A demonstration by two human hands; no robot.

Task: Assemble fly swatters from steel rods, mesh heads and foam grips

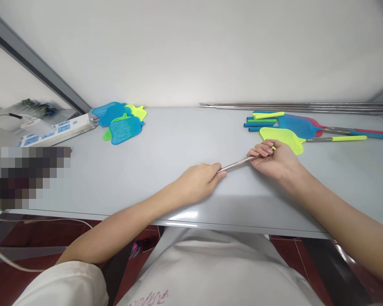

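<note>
A thin metal rod (238, 164) runs between my two hands over the front half of the grey table. My left hand (200, 180) is closed round its left end. The fingers of my right hand (271, 159) curl round the right end, palm up, and hide that end. A speck of yellow-green shows at the right palm; I cannot tell what it belongs to. Just behind my right hand lies a yellow-green fly swatter (282, 138) with a metal shaft and yellow grip. Beside it are a blue fly swatter (296, 125) and a partly covered red fly swatter (312, 122).
Loose blue swatter heads (126, 129), with green and yellow ones, lie at the back left. Coloured grip tubes (261, 121) lie right of centre. Several long metal rods (290, 106) rest along the wall. A white power strip (62, 129) is at the far left.
</note>
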